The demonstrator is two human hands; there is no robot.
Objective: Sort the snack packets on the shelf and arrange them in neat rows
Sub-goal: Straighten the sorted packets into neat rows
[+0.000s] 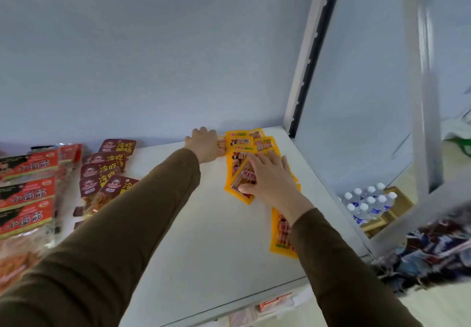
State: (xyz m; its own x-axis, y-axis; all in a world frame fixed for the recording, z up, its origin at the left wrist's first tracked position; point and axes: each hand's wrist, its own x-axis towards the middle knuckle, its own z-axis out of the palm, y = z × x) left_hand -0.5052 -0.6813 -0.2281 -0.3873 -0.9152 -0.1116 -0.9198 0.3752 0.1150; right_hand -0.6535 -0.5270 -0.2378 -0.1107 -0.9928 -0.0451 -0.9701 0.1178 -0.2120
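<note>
Several yellow snack packets (265,144) lie overlapping near the back right corner of the white shelf (204,237). My left hand (205,144) rests at the back wall, its fingers on the left edge of the yellow pile. My right hand (271,180) lies flat with spread fingers on a tilted yellow packet (240,181), the thumb at its lower edge. Another yellow packet (280,235) lies partly under my right forearm. Dark red packets (107,166) sit in an overlapping row at the left, with larger red packets (26,194) at the far left.
A white upright post (308,54) with a slotted black strip bounds the shelf on the right. Below on the right stand water bottles (367,202) on boxes and a heap of dark packets (433,247). Price labels (275,303) run along the front edge.
</note>
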